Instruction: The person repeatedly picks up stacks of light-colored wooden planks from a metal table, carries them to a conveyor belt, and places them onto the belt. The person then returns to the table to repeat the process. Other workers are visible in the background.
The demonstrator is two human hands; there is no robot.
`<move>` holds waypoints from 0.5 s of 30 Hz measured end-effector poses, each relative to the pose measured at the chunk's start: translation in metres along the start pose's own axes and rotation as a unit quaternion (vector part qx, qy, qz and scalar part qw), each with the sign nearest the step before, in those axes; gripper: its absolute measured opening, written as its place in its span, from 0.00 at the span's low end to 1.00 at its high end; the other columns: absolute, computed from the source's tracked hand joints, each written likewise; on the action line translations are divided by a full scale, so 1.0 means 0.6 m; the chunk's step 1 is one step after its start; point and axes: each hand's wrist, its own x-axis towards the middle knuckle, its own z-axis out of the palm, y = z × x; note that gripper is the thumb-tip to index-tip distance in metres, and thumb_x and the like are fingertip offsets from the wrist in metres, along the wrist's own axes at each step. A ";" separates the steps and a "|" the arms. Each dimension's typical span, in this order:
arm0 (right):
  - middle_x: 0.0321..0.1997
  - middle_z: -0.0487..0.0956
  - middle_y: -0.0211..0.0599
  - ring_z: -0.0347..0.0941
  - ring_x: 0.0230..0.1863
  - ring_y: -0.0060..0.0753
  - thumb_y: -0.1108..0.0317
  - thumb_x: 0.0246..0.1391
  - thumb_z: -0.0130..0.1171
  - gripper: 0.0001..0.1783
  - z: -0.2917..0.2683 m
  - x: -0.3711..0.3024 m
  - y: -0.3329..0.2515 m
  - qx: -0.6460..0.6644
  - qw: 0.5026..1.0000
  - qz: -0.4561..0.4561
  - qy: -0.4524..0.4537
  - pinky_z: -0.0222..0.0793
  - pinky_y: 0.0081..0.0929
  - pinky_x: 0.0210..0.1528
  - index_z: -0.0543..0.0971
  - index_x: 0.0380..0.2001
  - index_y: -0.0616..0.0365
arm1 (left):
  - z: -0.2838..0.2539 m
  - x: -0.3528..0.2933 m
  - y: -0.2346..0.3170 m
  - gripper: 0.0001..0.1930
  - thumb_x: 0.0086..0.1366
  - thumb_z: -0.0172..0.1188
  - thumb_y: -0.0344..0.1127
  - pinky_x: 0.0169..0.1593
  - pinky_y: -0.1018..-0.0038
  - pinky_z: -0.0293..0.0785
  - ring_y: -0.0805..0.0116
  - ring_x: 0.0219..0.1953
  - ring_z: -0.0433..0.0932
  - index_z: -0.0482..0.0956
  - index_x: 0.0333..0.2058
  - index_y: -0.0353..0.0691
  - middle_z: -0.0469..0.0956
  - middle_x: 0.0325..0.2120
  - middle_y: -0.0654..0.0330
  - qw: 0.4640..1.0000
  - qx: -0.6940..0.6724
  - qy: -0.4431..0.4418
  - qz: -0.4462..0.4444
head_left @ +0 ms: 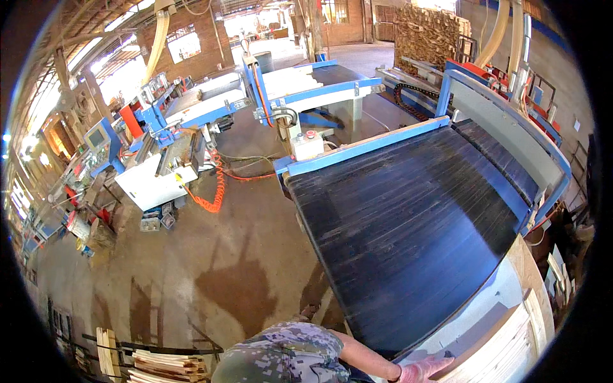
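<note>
My right hand [425,369], in a pink glove, reaches out at the lower edge from a short camouflage sleeve [287,351]. Its fingers are stretched out and apart, with the tips at the near end of a stack of pale wood strips [504,351]. Whether they touch the wood cannot be made out, and the lower part of the hand is cut off by the frame. Just left of the hand lies the near edge of a wide black conveyor belt [408,236]. My left hand does not show clearly; a small dark patch beyond the sleeve is too unclear to name.
A blue rail [370,148] borders the belt's far left side, and a grey and blue guard frame [511,137] arches over its far end. Control box [308,145], orange coiled hose [216,191] and machines stand left. More strips [167,365] lie lower left; stacked lumber [426,41] rises behind.
</note>
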 end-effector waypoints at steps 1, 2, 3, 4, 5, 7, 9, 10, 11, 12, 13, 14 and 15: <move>0.63 0.83 0.45 0.80 0.58 0.37 0.36 0.62 0.63 0.41 0.000 -0.016 -0.011 0.017 1.000 -0.005 -0.005 0.74 0.32 0.62 0.79 0.64 0.61 | -0.001 -0.001 -0.006 0.52 0.66 0.64 0.66 0.74 0.47 0.62 0.35 0.71 0.66 0.56 0.77 0.39 0.67 0.71 0.39 1.000 -0.006 0.017 0.018; 0.63 0.83 0.45 0.80 0.58 0.37 0.36 0.63 0.63 0.41 0.008 -0.030 -0.032 0.032 0.999 -0.013 -0.013 0.75 0.32 0.62 0.79 0.64 0.61 | -0.011 -0.006 -0.012 0.51 0.66 0.65 0.65 0.74 0.47 0.62 0.35 0.71 0.66 0.56 0.77 0.39 0.67 0.71 0.39 0.999 -0.009 0.039 0.032; 0.62 0.83 0.45 0.80 0.57 0.38 0.37 0.64 0.62 0.41 0.015 -0.043 -0.053 0.047 0.998 -0.023 -0.023 0.75 0.32 0.61 0.79 0.64 0.62 | -0.023 -0.012 -0.020 0.51 0.66 0.65 0.63 0.73 0.47 0.62 0.34 0.71 0.66 0.57 0.77 0.38 0.66 0.71 0.38 0.997 -0.011 0.062 0.044; 0.62 0.83 0.45 0.81 0.57 0.38 0.37 0.64 0.62 0.40 0.022 -0.059 -0.069 0.060 0.997 -0.029 -0.031 0.75 0.32 0.61 0.79 0.63 0.62 | -0.032 -0.019 -0.032 0.50 0.65 0.66 0.61 0.73 0.47 0.63 0.34 0.70 0.67 0.57 0.77 0.38 0.66 0.71 0.38 0.995 -0.015 0.081 0.060; 0.62 0.84 0.45 0.81 0.57 0.38 0.37 0.65 0.61 0.40 0.029 -0.075 -0.089 0.072 0.996 -0.037 -0.038 0.75 0.32 0.60 0.80 0.63 0.62 | -0.042 -0.025 -0.045 0.50 0.65 0.67 0.60 0.73 0.47 0.63 0.34 0.70 0.67 0.58 0.76 0.38 0.65 0.71 0.37 0.992 -0.018 0.101 0.075; 0.62 0.84 0.46 0.81 0.56 0.38 0.37 0.67 0.60 0.39 0.049 -0.105 -0.130 0.097 0.992 -0.049 -0.058 0.76 0.32 0.59 0.80 0.63 0.63 | -0.098 -0.016 -0.077 0.51 0.64 0.68 0.59 0.72 0.47 0.64 0.34 0.70 0.67 0.56 0.77 0.39 0.64 0.72 0.37 0.992 -0.011 0.077 0.101; 0.61 0.84 0.46 0.81 0.55 0.38 0.38 0.68 0.59 0.38 0.068 -0.137 -0.160 0.121 0.989 -0.050 -0.069 0.76 0.32 0.58 0.81 0.62 0.64 | -0.209 -0.023 -0.049 0.41 0.66 0.66 0.62 0.61 0.47 0.73 0.38 0.59 0.76 0.71 0.68 0.38 0.76 0.61 0.39 0.982 0.022 0.136 0.131; 0.61 0.84 0.46 0.82 0.55 0.38 0.38 0.69 0.58 0.38 0.079 -0.152 -0.189 0.131 0.987 -0.058 -0.076 0.76 0.32 0.58 0.81 0.62 0.64 | -0.258 -0.027 -0.047 0.43 0.63 0.69 0.56 0.62 0.49 0.72 0.39 0.60 0.74 0.67 0.70 0.39 0.75 0.60 0.40 0.993 -0.020 0.098 0.069; 0.61 0.85 0.46 0.82 0.54 0.38 0.38 0.70 0.57 0.38 0.092 -0.166 -0.215 0.143 0.984 -0.062 -0.083 0.77 0.32 0.57 0.81 0.62 0.65 | -0.300 -0.031 -0.050 0.45 0.61 0.72 0.50 0.64 0.50 0.70 0.40 0.60 0.73 0.63 0.73 0.40 0.74 0.59 0.41 0.996 -0.062 0.059 0.008; 0.60 0.85 0.46 0.82 0.54 0.38 0.39 0.71 0.57 0.37 0.107 -0.179 -0.244 0.151 0.981 -0.072 -0.095 0.77 0.32 0.57 0.82 0.61 0.65 | -0.336 -0.037 -0.058 0.49 0.59 0.75 0.44 0.66 0.52 0.68 0.41 0.60 0.71 0.59 0.75 0.41 0.73 0.58 0.43 0.993 -0.104 0.022 -0.055; 0.60 0.85 0.46 0.82 0.54 0.38 0.39 0.72 0.56 0.37 0.121 -0.189 -0.274 0.161 0.978 -0.079 -0.104 0.77 0.32 0.56 0.82 0.61 0.66 | -0.363 -0.044 -0.071 0.54 0.57 0.77 0.38 0.68 0.54 0.67 0.42 0.61 0.70 0.55 0.78 0.42 0.71 0.57 0.44 0.982 -0.147 -0.013 -0.118; 0.60 0.85 0.47 0.82 0.53 0.38 0.39 0.72 0.56 0.37 0.142 -0.200 -0.309 0.172 0.975 -0.082 -0.115 0.77 0.32 0.56 0.82 0.61 0.66 | -0.350 -0.055 -0.132 0.55 0.56 0.78 0.40 0.69 0.54 0.66 0.42 0.61 0.69 0.55 0.78 0.41 0.70 0.62 0.45 0.991 -0.113 0.056 -0.045; 0.52 0.88 0.45 0.80 0.49 0.38 0.38 0.71 0.58 0.36 0.169 -0.208 -0.335 0.212 0.970 -0.064 -0.105 0.77 0.34 0.54 0.87 0.53 0.66 | -0.383 -0.062 -0.169 0.56 0.55 0.78 0.40 0.69 0.54 0.65 0.42 0.61 0.69 0.54 0.78 0.41 0.70 0.64 0.45 0.994 -0.080 0.063 -0.026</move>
